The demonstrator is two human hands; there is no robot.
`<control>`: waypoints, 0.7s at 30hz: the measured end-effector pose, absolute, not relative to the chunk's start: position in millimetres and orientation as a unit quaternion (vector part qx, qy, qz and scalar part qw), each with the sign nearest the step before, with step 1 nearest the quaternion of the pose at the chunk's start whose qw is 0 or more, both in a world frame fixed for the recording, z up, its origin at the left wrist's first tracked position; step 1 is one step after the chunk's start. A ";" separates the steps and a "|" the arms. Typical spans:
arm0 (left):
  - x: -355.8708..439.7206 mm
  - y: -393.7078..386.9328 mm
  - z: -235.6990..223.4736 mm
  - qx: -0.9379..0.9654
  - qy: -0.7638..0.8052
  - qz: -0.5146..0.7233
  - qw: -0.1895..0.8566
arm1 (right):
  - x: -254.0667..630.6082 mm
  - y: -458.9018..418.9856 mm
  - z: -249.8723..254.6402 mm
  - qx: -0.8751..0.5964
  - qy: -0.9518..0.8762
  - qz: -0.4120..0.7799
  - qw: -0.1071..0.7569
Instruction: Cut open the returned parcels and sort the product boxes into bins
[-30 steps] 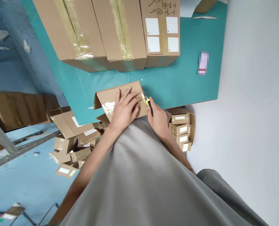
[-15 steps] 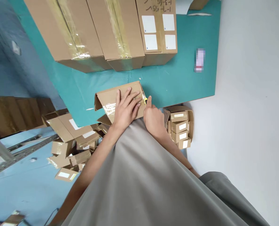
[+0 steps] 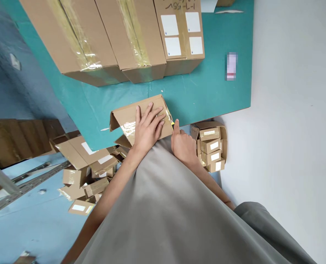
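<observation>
A small cardboard box [image 3: 124,114] lies at the near edge of the green table, its left end open with a flap hanging. My left hand [image 3: 149,126] rests flat on its top, fingers spread, beside a shiny strip of clear tape [image 3: 129,128]. My right hand [image 3: 183,145] is closed around a yellow and black box cutter [image 3: 173,125], forefinger stretched along it. The cutter is at the box's right edge, where tape shows along the seam. Most of its handle is hidden in my hand.
Large taped cartons [image 3: 141,36] stand along the back of the green table [image 3: 207,91]. A pale blurred item [image 3: 230,66] lies at the right. Below, an open carton [image 3: 223,143] holds several small boxes. Loose boxes [image 3: 77,176] are heaped on the floor at left, near a metal rack [image 3: 28,192].
My right hand has drawn the box cutter a little toward me and to the right along the box's edge. My left hand stays on the box. The view has shifted slightly.
</observation>
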State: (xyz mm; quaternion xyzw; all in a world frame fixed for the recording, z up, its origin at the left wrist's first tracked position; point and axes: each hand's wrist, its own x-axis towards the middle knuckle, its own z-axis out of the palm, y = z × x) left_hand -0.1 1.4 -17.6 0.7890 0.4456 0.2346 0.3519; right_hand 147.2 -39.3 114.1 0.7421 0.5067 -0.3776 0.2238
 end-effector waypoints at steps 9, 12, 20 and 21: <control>0.1 2.3 -16.1 0.795 0.445 0.233 0.340 | 146.8 -28.4 106.1 0.752 0.520 -0.347 0.208; 0.2 3.0 -17.5 0.793 0.445 0.234 0.345 | 146.0 -30.2 106.2 0.758 0.512 -0.344 0.211; 0.7 4.8 -23.0 0.788 0.444 0.238 0.355 | 141.3 -35.8 114.8 0.762 0.489 -0.351 0.238; 0.4 5.0 -22.7 0.787 0.443 0.236 0.357 | 140.8 -35.5 116.6 0.761 0.488 -0.353 0.242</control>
